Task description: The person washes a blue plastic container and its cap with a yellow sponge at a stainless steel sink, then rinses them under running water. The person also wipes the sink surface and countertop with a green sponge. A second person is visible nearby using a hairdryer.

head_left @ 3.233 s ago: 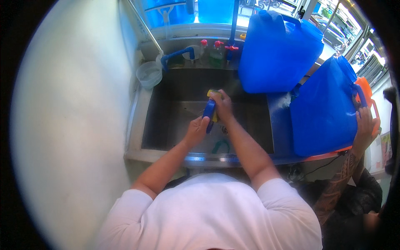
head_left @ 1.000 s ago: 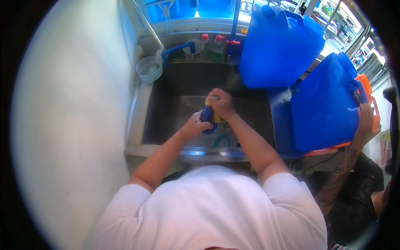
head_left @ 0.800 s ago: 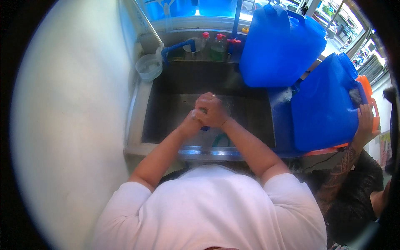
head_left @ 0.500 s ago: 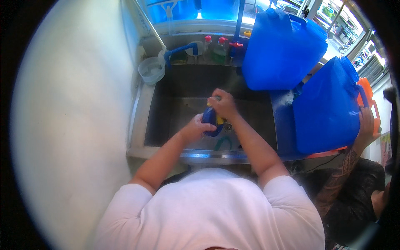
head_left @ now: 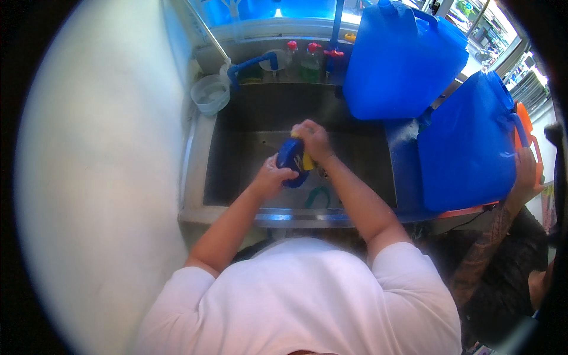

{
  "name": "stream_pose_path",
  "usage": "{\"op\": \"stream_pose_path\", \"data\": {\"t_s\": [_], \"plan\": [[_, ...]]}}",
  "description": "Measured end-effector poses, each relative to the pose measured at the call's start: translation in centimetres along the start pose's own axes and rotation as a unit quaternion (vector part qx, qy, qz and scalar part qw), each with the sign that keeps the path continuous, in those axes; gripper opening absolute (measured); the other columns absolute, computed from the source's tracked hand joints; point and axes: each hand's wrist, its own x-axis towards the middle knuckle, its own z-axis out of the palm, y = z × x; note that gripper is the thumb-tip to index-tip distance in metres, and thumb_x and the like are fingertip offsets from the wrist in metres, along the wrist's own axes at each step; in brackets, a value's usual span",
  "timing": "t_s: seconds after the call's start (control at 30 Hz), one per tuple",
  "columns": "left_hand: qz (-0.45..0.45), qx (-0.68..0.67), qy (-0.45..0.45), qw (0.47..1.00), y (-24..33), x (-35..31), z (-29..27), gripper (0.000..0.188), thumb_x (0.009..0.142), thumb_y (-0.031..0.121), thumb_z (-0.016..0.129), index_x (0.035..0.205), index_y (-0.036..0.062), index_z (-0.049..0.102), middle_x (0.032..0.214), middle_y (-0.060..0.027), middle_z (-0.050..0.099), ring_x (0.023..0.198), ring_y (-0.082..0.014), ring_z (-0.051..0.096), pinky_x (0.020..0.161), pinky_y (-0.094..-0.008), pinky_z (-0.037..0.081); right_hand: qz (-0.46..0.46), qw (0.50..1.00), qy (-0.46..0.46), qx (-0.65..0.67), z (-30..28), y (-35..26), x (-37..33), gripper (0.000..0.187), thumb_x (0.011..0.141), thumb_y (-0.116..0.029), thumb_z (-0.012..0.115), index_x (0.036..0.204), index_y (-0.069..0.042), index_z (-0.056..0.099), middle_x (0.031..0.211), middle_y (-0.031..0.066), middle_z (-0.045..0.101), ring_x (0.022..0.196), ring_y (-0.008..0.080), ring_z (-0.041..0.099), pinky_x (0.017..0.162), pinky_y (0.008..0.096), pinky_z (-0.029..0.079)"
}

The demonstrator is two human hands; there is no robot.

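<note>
Over the sink (head_left: 236, 171) my left hand (head_left: 272, 177) grips a dark blue, rounded object (head_left: 288, 155) by its lower left side. Its exact kind does not show. My right hand (head_left: 313, 141) is closed at the object's upper right, with its fingers curled over the top edge. A yellow piece (head_left: 307, 161), sponge-like, shows beneath that hand against the blue side, and a bit more yellow peeks out by the fingertips. Most of what the right hand covers is hidden. On the sink floor below lies a green loop (head_left: 318, 197).
A clear plastic tub (head_left: 210, 96) sits at the sink's back left corner, near a blue pipe tap (head_left: 254, 61). Red-topped bottles (head_left: 310, 62) stand behind. Two large blue jerrycans (head_left: 405, 65) (head_left: 464, 148) fill the right side. Another person's hand (head_left: 523, 171) rests by an orange container (head_left: 537, 160).
Both hands and the blue object have shifted slightly up and left. The object is tilted differently, showing more of its broad side. My right hand has slid along its top.
</note>
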Motion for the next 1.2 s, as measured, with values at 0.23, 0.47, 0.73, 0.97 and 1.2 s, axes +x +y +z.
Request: {"op": "stream_pose_path", "data": {"t_s": [0.23,0.47,0.73,0.97,1.2], "plan": [[0.137,-0.013,0.170,0.976,-3.8,6.4,1.9,0.034,0.085,0.031,0.076,0.100,0.0048,0.062,0.090,-0.0020,0.065,0.082,-0.0096,0.060,0.075,-0.0273,0.050,0.291,0.949,0.096,0.079,3.5,6.8,-1.7,0.053,0.097,-0.050,0.049,0.123,-0.004,0.054,0.115,0.0132,0.060,0.108,0.0263,0.058,0.095,0.0389,0.043],[-0.019,0.197,0.279,0.940,-9.4,11.6,-4.1,0.048,0.083,0.032,0.077,0.114,0.0002,0.062,0.100,-0.0108,0.069,0.092,-0.0192,0.066,0.080,-0.0340,0.053,0.230,0.901,-0.262,-0.259,-4.7,13.2,-1.5,0.054,0.092,-0.036,0.060,0.135,-0.004,0.051,0.121,0.0170,0.063,0.100,0.0320,0.066,0.089,0.0401,0.050],[-0.222,0.223,0.095,0.944,-14.9,11.2,-8.8,0.064,0.088,0.030,0.074,0.139,0.0031,0.047,0.124,-0.0188,0.061,0.109,-0.0263,0.063,0.091,-0.0365,0.052,0.044,0.689,-0.324,-0.646,-10.9,29.4,0.5,0.072,0.087,-0.042,0.064,0.145,-0.008,0.040,0.134,0.0195,0.056,0.125,0.0324,0.054,0.096,0.0475,0.048],[-0.292,0.384,-0.030,0.875,-15.1,9.7,-8.0,0.077,0.095,0.059,0.051,0.149,0.0072,0.035,0.140,-0.0242,0.050,0.128,-0.0354,0.051,0.107,-0.0420,0.039,0.132,0.658,-0.340,-0.659,-10.6,39.0,3.2,0.073,0.092,-0.035,0.057,0.150,-0.003,0.028,0.135,0.0191,0.055,0.122,0.0323,0.055,0.098,0.0439,0.047],[-0.290,0.502,-0.067,0.812,-14.6,9.8,-6.6,0.085,0.092,0.067,0.046,0.150,0.0061,0.033,0.151,-0.0208,0.039,0.140,-0.0364,0.037,0.115,-0.0416,0.029,0.147,0.772,-0.230,-0.574,-12.2,38.6,2.0,0.060,0.089,-0.038,0.064,0.137,-0.004,0.051,0.133,0.0158,0.056,0.119,0.0384,0.054,0.099,0.0465,0.046]]}}
